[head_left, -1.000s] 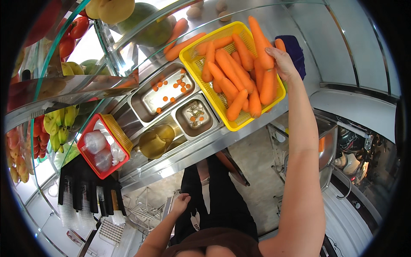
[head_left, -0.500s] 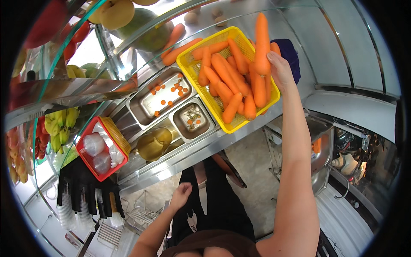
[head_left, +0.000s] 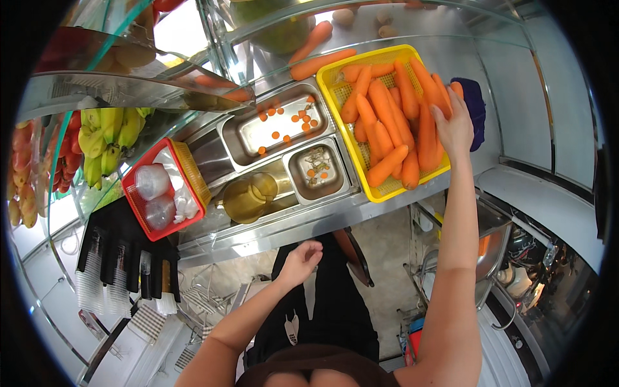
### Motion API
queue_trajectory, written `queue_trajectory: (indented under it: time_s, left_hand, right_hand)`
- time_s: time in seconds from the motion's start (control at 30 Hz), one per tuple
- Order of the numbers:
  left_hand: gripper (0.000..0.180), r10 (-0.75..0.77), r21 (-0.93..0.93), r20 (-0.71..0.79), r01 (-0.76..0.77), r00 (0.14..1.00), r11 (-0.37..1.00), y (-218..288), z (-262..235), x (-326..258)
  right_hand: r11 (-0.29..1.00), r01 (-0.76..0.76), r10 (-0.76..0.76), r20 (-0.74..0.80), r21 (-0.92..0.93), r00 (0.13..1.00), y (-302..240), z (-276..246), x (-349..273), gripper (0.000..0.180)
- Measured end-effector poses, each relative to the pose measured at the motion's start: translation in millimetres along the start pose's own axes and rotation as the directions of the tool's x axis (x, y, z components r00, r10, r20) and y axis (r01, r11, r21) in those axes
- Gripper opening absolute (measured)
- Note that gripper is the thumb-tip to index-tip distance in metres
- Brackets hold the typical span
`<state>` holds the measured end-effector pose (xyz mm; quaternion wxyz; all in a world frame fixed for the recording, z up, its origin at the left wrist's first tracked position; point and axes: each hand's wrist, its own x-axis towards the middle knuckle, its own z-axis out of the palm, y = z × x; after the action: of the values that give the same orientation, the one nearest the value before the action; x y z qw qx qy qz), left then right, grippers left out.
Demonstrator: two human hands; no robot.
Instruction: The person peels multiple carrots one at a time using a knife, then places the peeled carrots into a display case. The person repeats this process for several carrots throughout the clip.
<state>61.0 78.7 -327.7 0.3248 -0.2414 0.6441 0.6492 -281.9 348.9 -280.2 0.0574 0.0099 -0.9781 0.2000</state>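
A yellow plastic basket (head_left: 327,82) full of large orange carrots (head_left: 385,113) rests on the steel counter. At its right side my right hand (head_left: 456,129) is closed around a carrot (head_left: 425,80), which leans among the others; my fingertips are partly hidden. My left hand (head_left: 302,263) hovers in front of the counter edge, above my lap, fingers curled together with nothing visible in them. Left of the basket, a steel tray (head_left: 245,138) contains several carrot slices. A smaller steel tray (head_left: 293,171) has a few slices and greenish scraps.
A dark purple cloth (head_left: 476,109) lies right of the basket. Two loose carrots (head_left: 322,63) lie behind the trays. Farther left are a red basket (head_left: 147,233) with plastic-wrapped items, a yellowish pitcher (head_left: 248,198) and black knife holders (head_left: 97,238). Glass shelving (head_left: 235,39) edges the counter's far side.
My right hand has lowered the carrot from upright above the basket to among the other carrots. My left hand has risen and moved right. The whole view has shifted slightly.
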Motion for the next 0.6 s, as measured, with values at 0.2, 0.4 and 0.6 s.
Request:
queue_trajectory:
  time_s: [0.2,0.4,0.6]
  left_hand:
    - [0.024,-0.117,0.220,0.042,0.105,0.992,0.970,-30.5,-5.2,-26.6]
    - [0.024,-0.141,0.188,-0.027,0.144,0.990,0.971,-28.5,-2.0,-18.1]
    - [0.024,-0.132,0.115,-0.045,0.136,0.990,0.984,-35.6,-1.3,-21.5]
  right_hand:
    - [1.000,0.011,-0.003,0.528,-0.011,0.849,-38.4,62.2,23.1,0.078]
    - [0.962,-0.096,0.232,0.582,-0.255,0.780,-57.0,108.4,17.7,0.111]
    - [0.972,-0.231,0.197,0.418,0.032,0.887,-26.9,86.7,16.8,0.102]
